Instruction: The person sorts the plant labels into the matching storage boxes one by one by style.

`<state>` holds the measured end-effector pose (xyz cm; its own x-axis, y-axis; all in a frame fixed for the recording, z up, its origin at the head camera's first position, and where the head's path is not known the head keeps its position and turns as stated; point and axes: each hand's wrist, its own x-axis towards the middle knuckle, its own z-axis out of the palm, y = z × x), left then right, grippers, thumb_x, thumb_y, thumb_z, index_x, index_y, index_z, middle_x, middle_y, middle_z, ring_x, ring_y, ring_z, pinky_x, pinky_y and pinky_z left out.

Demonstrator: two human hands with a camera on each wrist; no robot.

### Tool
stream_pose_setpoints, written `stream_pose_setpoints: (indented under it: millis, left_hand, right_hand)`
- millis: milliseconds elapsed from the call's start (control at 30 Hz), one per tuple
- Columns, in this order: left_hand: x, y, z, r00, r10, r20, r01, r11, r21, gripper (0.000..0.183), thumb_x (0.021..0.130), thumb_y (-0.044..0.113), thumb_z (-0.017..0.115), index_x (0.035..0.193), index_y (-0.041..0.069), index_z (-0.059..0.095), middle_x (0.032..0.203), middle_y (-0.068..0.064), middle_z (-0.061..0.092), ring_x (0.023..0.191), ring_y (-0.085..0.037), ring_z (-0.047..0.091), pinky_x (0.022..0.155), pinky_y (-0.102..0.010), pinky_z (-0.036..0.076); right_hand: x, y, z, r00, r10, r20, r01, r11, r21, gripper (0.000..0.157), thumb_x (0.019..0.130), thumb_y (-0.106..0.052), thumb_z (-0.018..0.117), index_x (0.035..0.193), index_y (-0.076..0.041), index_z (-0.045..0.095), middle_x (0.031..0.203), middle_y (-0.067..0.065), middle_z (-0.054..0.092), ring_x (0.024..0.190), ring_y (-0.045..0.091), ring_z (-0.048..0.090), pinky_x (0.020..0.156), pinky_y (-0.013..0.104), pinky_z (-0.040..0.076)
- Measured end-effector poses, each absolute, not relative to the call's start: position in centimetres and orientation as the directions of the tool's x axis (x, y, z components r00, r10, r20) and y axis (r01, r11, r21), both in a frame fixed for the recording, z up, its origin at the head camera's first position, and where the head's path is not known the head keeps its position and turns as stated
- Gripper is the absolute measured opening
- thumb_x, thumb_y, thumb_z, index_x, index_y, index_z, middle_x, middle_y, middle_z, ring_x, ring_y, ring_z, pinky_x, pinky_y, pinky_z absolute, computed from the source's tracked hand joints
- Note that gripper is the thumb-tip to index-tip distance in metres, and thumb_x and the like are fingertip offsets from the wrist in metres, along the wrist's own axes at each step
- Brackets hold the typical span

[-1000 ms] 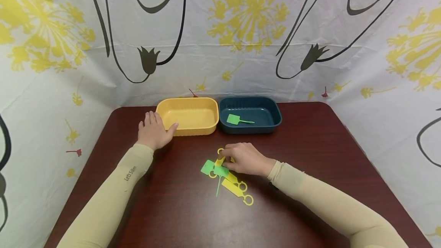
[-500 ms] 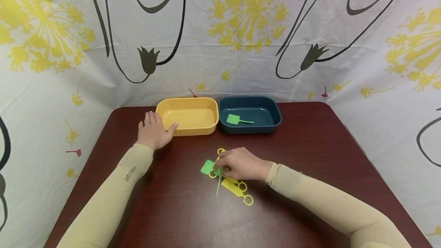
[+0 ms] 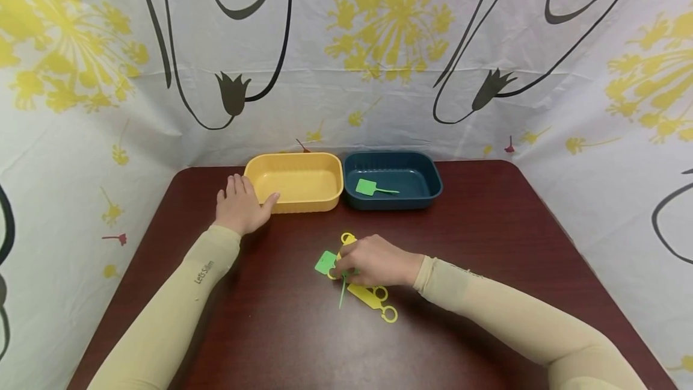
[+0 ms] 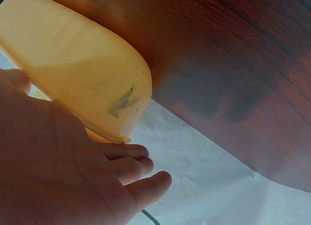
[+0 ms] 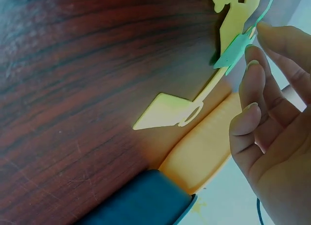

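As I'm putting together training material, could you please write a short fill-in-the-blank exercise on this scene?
The tray nearest the left hand is coloured ____.
The tag in the blue tray is coloured ____.
The tags by the right hand lie on the dark reddish ____.
Missing words: yellow; green; table.

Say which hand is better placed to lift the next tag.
Likely the right hand: its fingertips are at a green tag, while the left hand is at the yellow bin.
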<state>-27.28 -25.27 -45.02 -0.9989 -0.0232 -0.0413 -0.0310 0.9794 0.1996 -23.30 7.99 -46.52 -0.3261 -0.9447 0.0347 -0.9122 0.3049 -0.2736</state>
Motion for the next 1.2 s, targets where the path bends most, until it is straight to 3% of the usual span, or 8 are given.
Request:
stream_pose_setpoints:
  millis: [500,1200]
  left_hand:
    - [-27.1,-25.2,-44.9,-0.998,-0.03,-0.05,-0.039,0.977,0.207,0.106,0.099,0.07,0.027,0.151,-0.02,0.007,0.158,-0.041,0.006,0.148,-0.053,0.006,0.114,-0.068,0.013]
    - [-27.1,-25.2,-45.0,-0.999,-0.023,-0.032,-0.029,0.978,0.208,0.103,0.1,0.068,0.029,0.151,-0.02,0.009,0.157,-0.041,0.008,0.147,-0.053,0.007,0.113,-0.068,0.014]
  right_hand:
    - [-23.2,7.4,-47.1,-0.268,-0.963,0.035,-0.946,0.256,-0.2,0.02,0.085,-0.021,0.082,0.103,-0.03,0.078,0.093,-0.016,0.066,0.074,-0.003,0.053,0.06,0.016,0.045]
    - [-23.1,6.9,-47.1,-0.239,-0.97,0.044,-0.953,0.225,-0.203,0.01,0.089,-0.02,0.078,0.092,-0.028,0.074,0.086,-0.017,0.06,0.069,-0.003,0.049,0.057,0.014,0.042]
